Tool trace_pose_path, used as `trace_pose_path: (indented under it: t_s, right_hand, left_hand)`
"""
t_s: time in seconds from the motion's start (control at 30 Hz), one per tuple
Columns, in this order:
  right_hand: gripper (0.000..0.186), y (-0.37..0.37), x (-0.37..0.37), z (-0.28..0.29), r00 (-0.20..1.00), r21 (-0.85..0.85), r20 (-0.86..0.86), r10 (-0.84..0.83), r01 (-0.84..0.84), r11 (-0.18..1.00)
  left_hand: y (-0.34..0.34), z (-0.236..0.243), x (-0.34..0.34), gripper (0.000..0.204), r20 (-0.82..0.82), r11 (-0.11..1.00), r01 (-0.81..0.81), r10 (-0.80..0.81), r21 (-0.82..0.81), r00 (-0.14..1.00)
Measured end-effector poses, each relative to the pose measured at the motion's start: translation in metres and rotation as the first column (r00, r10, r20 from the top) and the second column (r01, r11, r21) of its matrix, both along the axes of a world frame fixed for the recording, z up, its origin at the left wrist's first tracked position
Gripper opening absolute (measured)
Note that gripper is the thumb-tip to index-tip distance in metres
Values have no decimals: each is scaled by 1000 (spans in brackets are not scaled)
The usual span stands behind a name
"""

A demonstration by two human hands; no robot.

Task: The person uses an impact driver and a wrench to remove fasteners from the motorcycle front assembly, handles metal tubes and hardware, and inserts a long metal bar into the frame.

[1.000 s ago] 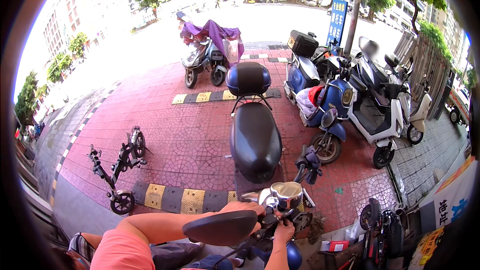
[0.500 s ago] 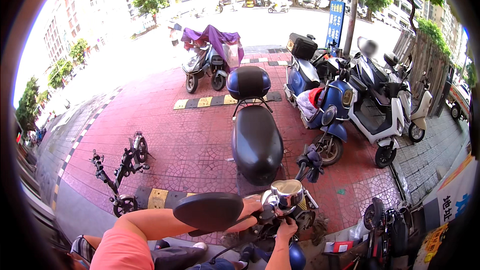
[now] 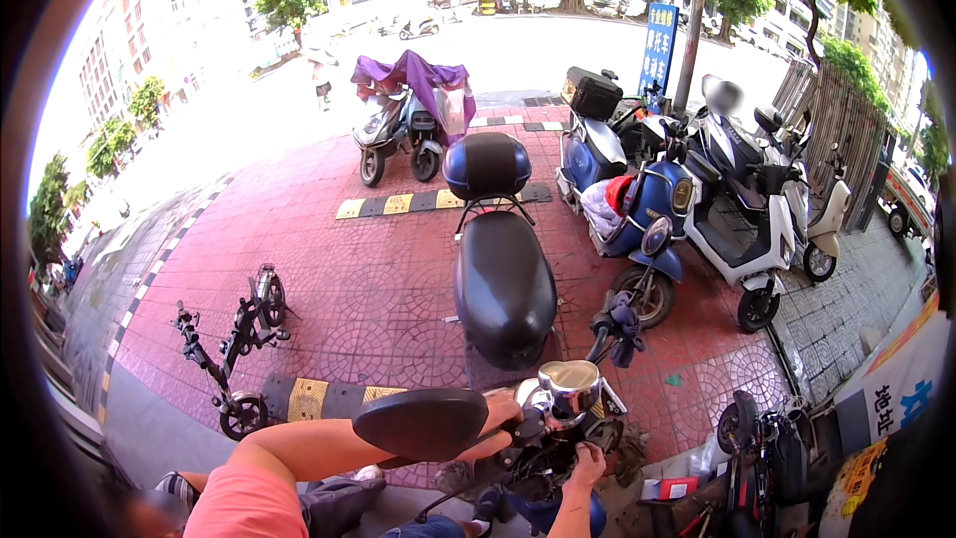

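Note:
My left arm in a salmon sleeve reaches to the scooter's handlebar assembly; my left hand [image 3: 500,414] is mostly behind a black mirror [image 3: 416,424], so its grip is unclear. My right hand [image 3: 584,458] has curled fingers pinched among dark parts below a chrome, mirror-like housing [image 3: 568,387], on something too small to name. A blue body panel [image 3: 588,518] is under it. The scooter's black seat [image 3: 506,289] extends beyond, with a top box [image 3: 486,167] behind it. Another person's hand [image 3: 476,444] appears just below the mirror, partly hidden.
A co-worker [image 3: 174,493] is at lower left. A folding e-bike [image 3: 239,339] stands left, parked scooters [image 3: 732,239] right, and a purple-covered scooter [image 3: 418,85] ahead. Striped ramps [image 3: 309,397] lie on red paving; another two-wheeler [image 3: 757,453] and a banner [image 3: 896,369] are lower right.
My right hand has moved slightly right and its fingers have shifted among the parts. The view has moved a little. A pedestrian in the background shows more clearly beside the purple-covered scooter.

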State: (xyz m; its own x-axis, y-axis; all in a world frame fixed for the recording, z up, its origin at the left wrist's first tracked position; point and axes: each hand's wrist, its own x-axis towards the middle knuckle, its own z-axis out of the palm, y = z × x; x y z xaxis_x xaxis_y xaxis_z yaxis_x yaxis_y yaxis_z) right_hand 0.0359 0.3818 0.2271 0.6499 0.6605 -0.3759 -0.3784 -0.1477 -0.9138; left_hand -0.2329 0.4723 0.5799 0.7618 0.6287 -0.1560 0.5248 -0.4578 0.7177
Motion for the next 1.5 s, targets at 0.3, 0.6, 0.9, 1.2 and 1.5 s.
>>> trace_pose_path:
  t_s: [0.3, 0.6, 0.9, 1.2, 1.5]
  right_hand:
    - [14, -105, 42, 62, 994, -226, 5, 105, -102, 969]
    - [18, -161, 13, 147, 873, -113, 227, 432, -417, 902]
    - [23, -195, -7, 268, 528, -53, 587, 614, -731, 680]
    - [23, -250, 21, 275, 499, -54, 680, 537, -697, 715]
    - [24, -266, 74, 220, 837, 223, 177, 517, -546, 807]
  left_hand:
    - [-19, -16, 10, 46, -67, 996, -87, 86, -16, 994]
    - [-94, 28, 3, 40, 4, 868, -381, 401, 318, 916]
    - [-245, -62, 66, 30, 128, 480, -392, 744, -785, 656]
    - [-294, -133, 109, 22, -39, -212, 200, 773, -957, 633]
    - [-316, -151, 142, 18, -125, -231, 107, 797, -967, 591]
